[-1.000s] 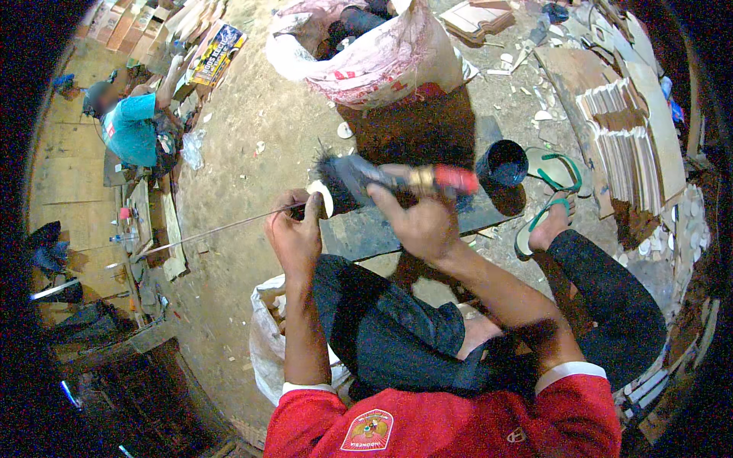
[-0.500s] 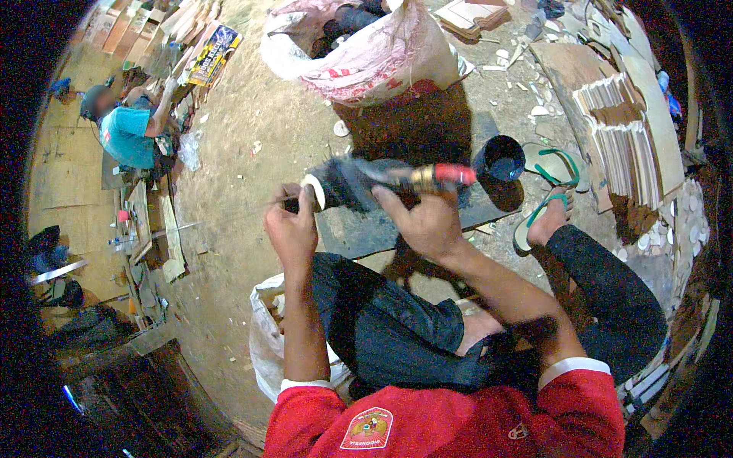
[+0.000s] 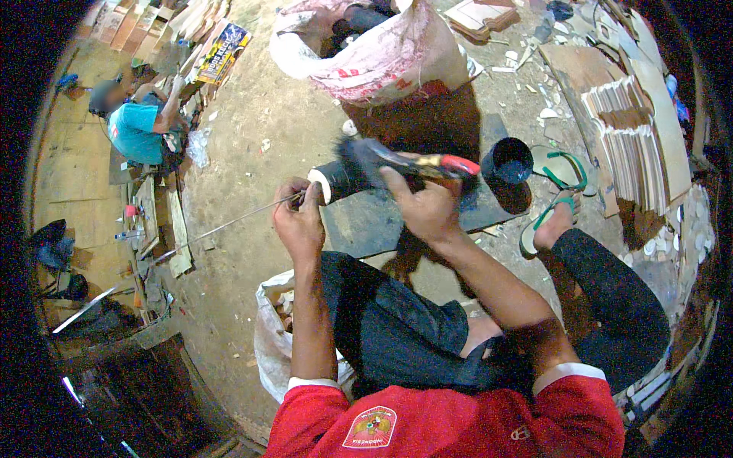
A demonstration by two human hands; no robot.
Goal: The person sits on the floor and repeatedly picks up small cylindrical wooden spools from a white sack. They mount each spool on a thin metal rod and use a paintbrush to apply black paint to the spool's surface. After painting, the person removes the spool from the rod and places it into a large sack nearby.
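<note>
My left hand (image 3: 299, 225) is closed on a thin rod (image 3: 237, 220) that runs out to the lower left. Beside its fingertips is the pale round end of a black cylinder (image 3: 340, 181), which lies sideways in front of me. My right hand (image 3: 429, 210) grips a brush (image 3: 458, 165) with a red-ended handle. Its dark bristles, smeared by motion, are over the far side of the cylinder. The hand and brush hide part of the cylinder. A dark cup (image 3: 510, 162) stands to the right of the brush.
A dark board (image 3: 366, 229) lies under the work. Beyond it stands a pinkish-white sack (image 3: 389, 69) with dark things inside. Stacked cut sheets (image 3: 630, 153) are at the right, and a white sack (image 3: 267, 343) is by my left leg. A co-worker (image 3: 134, 130) sits far left.
The brush bristles have swung toward the far left of the cylinder, and the brush's handle now slants. My left hand stays beside the pale end. The whole view has shifted slightly.
</note>
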